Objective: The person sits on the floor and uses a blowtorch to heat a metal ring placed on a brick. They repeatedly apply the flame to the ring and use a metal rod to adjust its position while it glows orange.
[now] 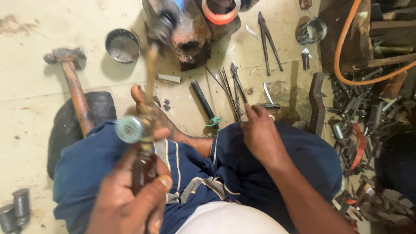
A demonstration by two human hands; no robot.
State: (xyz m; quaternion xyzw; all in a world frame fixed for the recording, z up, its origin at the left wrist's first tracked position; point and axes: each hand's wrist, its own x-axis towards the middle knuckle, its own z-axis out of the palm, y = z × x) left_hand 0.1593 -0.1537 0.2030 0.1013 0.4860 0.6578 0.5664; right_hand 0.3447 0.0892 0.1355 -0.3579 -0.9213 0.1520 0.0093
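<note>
We grip the gas torch [145, 130] in our left hand [130, 199], fingers closed round its dark handle, the brass neck rising toward the blurred nozzle near the rusty iron block [190, 34] on the floor [34, 86]. Our right hand [260, 130] pinches a thin metal rod [225, 91], fingertips shut on its near end beside the tongs [237, 86]. We judge it best to steady the torch, keep the tip off our bare foot [149, 108], and lift the rod cleanly.
</note>
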